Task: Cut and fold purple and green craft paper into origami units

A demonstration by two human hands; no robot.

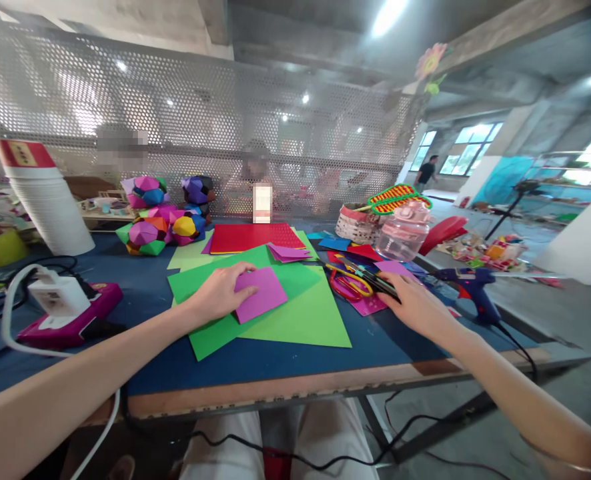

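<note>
Your left forearm (110, 357) is nearest; your left hand (220, 291), thumb and fingers parted, rests on one purple paper square (266, 299) atop green paper sheets (308, 323). Your right hand (420, 305) touches slim black tools (370, 276), grip unclear, near one blue glue gun (481, 299). One white paper-cup stack (50, 207) bears unreadable print.

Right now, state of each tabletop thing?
Purple square: flat, left hand on it
Green sheets: flat, overlapping
Red paper: flat
Dark tools: bunched by right hand
Glue gun: lying down
Pink bottle: upright, lidded
Paper cups: nested
Charger: plugged into power strip
Paper balls: assembled
</note>
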